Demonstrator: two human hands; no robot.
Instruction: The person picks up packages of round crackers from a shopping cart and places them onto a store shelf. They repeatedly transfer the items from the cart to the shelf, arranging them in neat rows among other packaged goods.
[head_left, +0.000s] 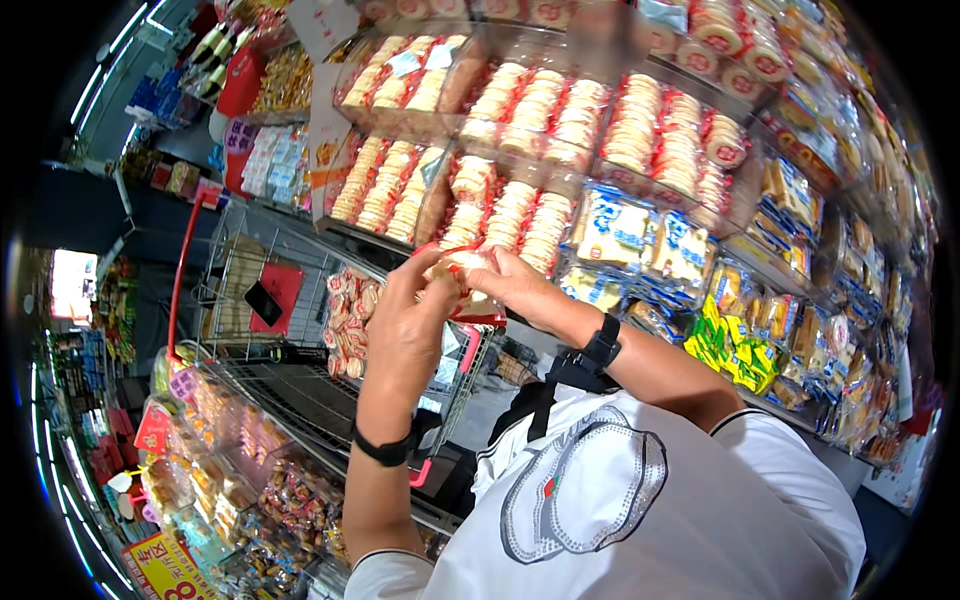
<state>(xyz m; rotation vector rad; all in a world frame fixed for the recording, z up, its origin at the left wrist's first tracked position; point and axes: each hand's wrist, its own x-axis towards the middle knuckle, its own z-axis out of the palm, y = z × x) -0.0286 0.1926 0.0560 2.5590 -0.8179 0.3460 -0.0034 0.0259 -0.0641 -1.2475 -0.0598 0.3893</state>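
Observation:
Both hands meet in front of the shelf, holding a clear plastic pack of round pale pastries (469, 262) with red printing. My left hand (411, 304) pinches the pack's left side, and my right hand (517, 285) grips its right side. Part of the pack is hidden behind the fingers. Just beyond the hands, stacked packs of similar pastries (514, 214) stand in clear bins. Below and to the left is a wire shopping cart (300, 382), with several red-printed packs (349, 319) at its far side.
Bags of bread slices (615, 229) and yellow-green packets (731, 345) lie on the right of the shelf. A black phone (263, 303) rests on a red item in the cart's upper section. Candy bins (292, 487) line the lower left, beside a yellow price sign (169, 566).

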